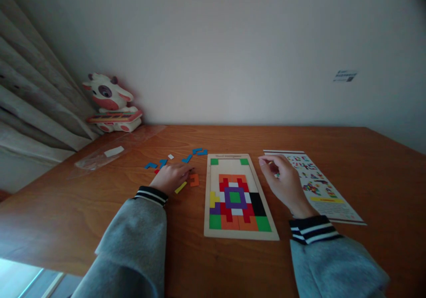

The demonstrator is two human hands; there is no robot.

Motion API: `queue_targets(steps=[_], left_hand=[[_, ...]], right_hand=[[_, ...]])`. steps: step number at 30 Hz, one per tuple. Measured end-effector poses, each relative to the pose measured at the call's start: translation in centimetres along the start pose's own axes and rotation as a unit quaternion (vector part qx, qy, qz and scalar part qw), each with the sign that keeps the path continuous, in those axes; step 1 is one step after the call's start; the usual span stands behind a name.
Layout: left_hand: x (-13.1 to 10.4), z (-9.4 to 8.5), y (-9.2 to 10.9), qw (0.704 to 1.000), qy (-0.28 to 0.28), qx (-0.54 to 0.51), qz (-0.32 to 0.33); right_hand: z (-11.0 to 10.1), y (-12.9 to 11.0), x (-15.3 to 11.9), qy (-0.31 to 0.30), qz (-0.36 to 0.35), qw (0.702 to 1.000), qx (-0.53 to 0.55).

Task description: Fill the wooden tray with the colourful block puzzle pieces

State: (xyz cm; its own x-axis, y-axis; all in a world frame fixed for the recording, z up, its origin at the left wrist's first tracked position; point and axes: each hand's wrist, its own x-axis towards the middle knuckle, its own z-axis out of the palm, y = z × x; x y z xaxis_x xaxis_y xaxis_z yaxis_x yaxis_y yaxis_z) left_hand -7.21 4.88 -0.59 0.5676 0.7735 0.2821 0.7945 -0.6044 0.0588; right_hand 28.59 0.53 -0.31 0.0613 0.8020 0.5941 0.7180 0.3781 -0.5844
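A wooden tray (pixel 241 235) lies between my hands, partly filled with coloured pieces around a purple frame (pixel 226 198). Left of it, my left hand (pixel 171 177) reaches over loose pieces, fingers pointing right and pressed around something too small to make out. An orange piece (pixel 194 180) and a yellow piece (pixel 180 187) lie beside this hand. My right hand (pixel 281 178) is raised at the tray's right side, over the edge of a printed sheet (pixel 328 194). Its fingers are curled, and what they hold, if anything, is unclear.
Several blue pieces (pixel 188 158) and a white piece (pixel 171 156) lie beyond my left hand. A cow toy (pixel 113 103) stands at the back left, near a clear plastic bag (pixel 96 158). A curtain (pixel 36 85) hangs at the left; a wall rises behind the table (pixel 186 262).
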Motion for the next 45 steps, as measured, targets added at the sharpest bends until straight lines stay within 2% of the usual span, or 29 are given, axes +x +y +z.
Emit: queue_targets(steps=[3,5,8,10,15,18,21,24,26,28,30,33,36,39,45], left_hand=[[0.3,0.3,1.5,0.993,0.103,-0.064,0.008],[0.6,0.7,3.2,0.978,0.163,-0.130,0.017],[0.8,1.1,6.1,0.963,0.175,-0.194,0.070],[0.7,1.3,7.6,0.957,0.163,-0.215,0.107],[0.6,1.3,9.2,0.944,0.152,-0.239,0.167],[0.7,1.2,9.2,0.946,0.157,-0.233,0.164],[0.9,0.8,8.6,0.960,0.168,-0.180,0.133],[1.0,0.5,7.1,0.982,0.164,-0.089,0.036],[0.9,0.6,5.8,0.988,0.141,-0.021,-0.053],[0.7,1.0,4.5,0.986,0.106,0.032,-0.122],[0.4,1.3,3.6,0.983,0.068,0.059,-0.162],[0.2,1.7,3.2,0.978,0.015,0.068,-0.196],[0.2,1.4,3.3,0.977,-0.026,0.062,-0.203],[0.2,0.8,3.4,0.976,-0.043,0.062,-0.202],[-0.2,0.2,3.3,0.966,-0.040,0.100,-0.235]], right_hand=[[0.1,-0.5,-0.1,-0.011,0.010,0.999,0.034],[0.3,-1.2,-0.3,-0.057,0.026,0.995,0.082],[0.9,-2.7,-0.9,-0.179,0.031,0.971,0.152],[1.3,-3.7,-1.3,-0.244,0.018,0.953,0.177],[1.8,-5.1,-1.8,-0.303,-0.003,0.933,0.195],[1.8,-4.6,-1.8,-0.295,0.013,0.934,0.199],[1.7,-3.2,-1.5,-0.226,0.083,0.941,0.236],[1.5,-1.3,-0.9,-0.141,0.146,0.951,0.233],[1.3,0.0,-0.6,-0.091,0.147,0.966,0.193],[1.2,1.0,-0.5,-0.092,0.140,0.974,0.153],[1.3,1.7,-0.5,-0.104,0.146,0.973,0.143],[1.6,2.1,-0.8,-0.114,0.162,0.969,0.149],[2.0,2.2,-1.0,-0.141,0.139,0.972,0.123],[2.5,2.5,-1.1,-0.170,0.091,0.979,0.071],[3.2,3.5,-1.4,-0.165,0.024,0.986,0.000]])
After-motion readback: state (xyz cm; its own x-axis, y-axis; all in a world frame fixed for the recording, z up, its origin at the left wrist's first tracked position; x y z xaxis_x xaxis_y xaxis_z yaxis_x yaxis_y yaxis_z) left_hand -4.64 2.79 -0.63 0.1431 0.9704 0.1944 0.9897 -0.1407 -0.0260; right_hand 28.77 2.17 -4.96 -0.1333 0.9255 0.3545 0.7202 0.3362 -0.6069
